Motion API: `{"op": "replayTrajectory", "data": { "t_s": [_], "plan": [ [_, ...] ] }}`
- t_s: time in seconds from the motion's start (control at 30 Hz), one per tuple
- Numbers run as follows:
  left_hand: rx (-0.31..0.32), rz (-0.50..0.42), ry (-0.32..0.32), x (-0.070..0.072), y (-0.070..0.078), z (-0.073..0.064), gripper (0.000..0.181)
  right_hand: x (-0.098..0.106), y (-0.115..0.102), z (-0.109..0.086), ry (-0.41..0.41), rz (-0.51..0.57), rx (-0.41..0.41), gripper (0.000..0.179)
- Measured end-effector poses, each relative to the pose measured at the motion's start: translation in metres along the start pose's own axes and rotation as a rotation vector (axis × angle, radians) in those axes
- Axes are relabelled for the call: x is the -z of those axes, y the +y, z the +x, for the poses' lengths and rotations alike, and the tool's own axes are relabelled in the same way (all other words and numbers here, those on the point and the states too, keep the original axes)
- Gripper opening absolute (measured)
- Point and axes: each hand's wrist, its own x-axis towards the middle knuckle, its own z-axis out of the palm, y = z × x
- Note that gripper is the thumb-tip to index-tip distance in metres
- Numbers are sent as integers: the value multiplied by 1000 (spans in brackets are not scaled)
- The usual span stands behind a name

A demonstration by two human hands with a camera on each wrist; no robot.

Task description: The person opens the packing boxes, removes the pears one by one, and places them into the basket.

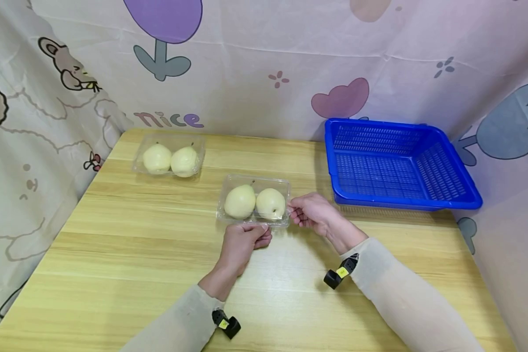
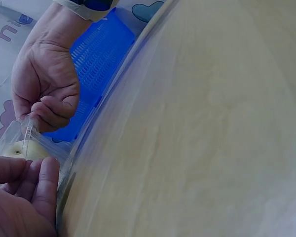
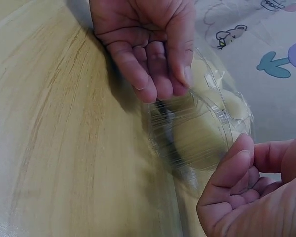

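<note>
Box (image 1: 281, 183): clear plastic, near the middle of the worktop (image 1: 136, 254), with two pears (image 1: 240, 201) side by side inside. Whether its front edge is slightly raised, I cannot tell.
Left hand (image 1: 242, 244): thumb and fingers pinch the front rim (image 1: 231, 223) of the box.
Right hand (image 1: 314, 212): thumb and fingers pinch the right end of the box, close to the front corner. The two hands are near, but apart, with this corner between them.
Seam (image 3: 221, 116): visible in the right wrist view; whether its two halves are fully fastened, I cannot tell.
Step in hand: it seems to be work along the edge at this corner; if for fastening or for loosening, I cannot say.
Good way: it would be better to let the left hand steady the rim, while the right hand works with small, even force along the edge.
Risk: thin plastic probably bends, so a hard pull could make the box jump and the pears roll. A level box should be safer.
Far box (image 1: 173, 141): behind and to the left, also with two pears, well apart from the hands.
Basket (image 1: 398, 203): blue, behind and to the right; the right elbow should have enough room.
</note>
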Motion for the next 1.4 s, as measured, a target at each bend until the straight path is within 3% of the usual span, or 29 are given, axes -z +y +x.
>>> {"op": "replayTrajectory", "data": {
  "t_s": [0.17,0.63,0.87,1.2,1.4],
  "plan": [
    [-41,53,3,0,0,-2,19,-4,-10,-6,18,3,59,23],
    [66,-40,-45,6,3,3,22,6,-6,-5,-27,52,38,18],
    [62,-38,-65,7,1,3,22,4,-9,-5,-51,127,29,17],
    [63,-35,-62,6,1,3,22,4,-12,-5,-48,154,35,17],
    [68,-32,-70,6,1,2,23,3,-24,-6,-59,216,30,23]
  ]
}}
